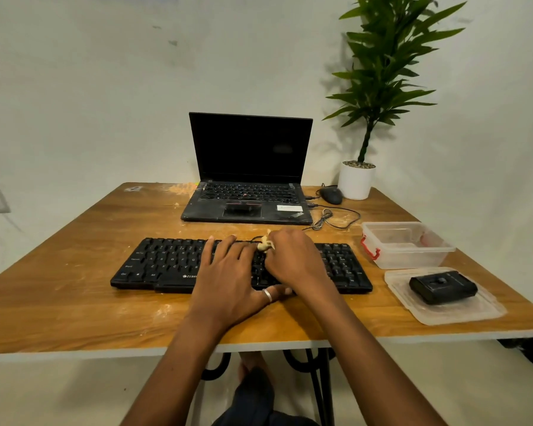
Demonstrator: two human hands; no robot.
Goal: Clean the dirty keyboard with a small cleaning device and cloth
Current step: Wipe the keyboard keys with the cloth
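Head view: 2 bare hands work at the middle of a black keyboard [166,262] that lies across the near centre of a dust-streaked wooden worktop [74,302]. The left hand [228,272] lies flat on the keys with fingers straight and spread, holding nothing, a silver ring on its thumb. The right hand [296,262], close beside it, curls its fingers and pinches a small cream-coloured wad [265,243] over the far rows of keys; whether this is cloth cannot be told. Right of the keyboard sits a clear plastic box [413,258] with red clasps. Nearer, a clear lid [462,313] carries a small black device [442,285]. Beyond the keyboard stand an open laptop [250,149], a mouse [331,195] and a potted plant [356,181].
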